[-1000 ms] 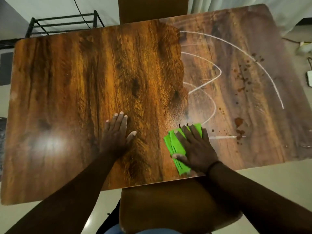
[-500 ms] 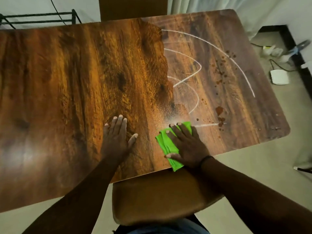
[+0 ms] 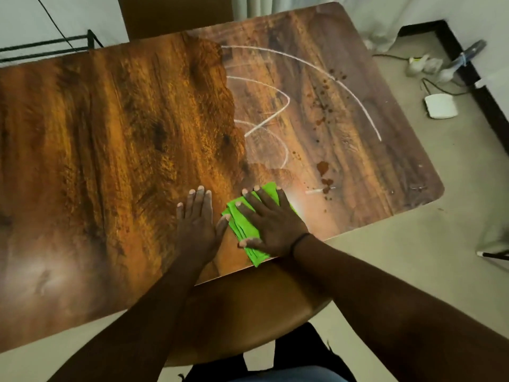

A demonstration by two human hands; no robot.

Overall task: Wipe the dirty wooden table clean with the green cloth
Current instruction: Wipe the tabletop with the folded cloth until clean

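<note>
Green cloth (image 3: 245,221): folded, near table (image 3: 110,133) front edge, long axis front-to-back. Right hand (image 3: 271,221) flat, fingers straight, pressing it. Left hand (image 3: 197,224) flat on wood, just beside. Chalk lines (image 3: 278,111), brown spots (image 3: 322,166) lie right and beyond; right hand nearer.

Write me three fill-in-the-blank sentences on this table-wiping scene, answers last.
1. The right hand presses flat on the ____ cloth.
2. The left hand lies flat on the bare ____.
3. White lines and brown spots lie on the table's ____ half.

Answers: green; table; right
</note>
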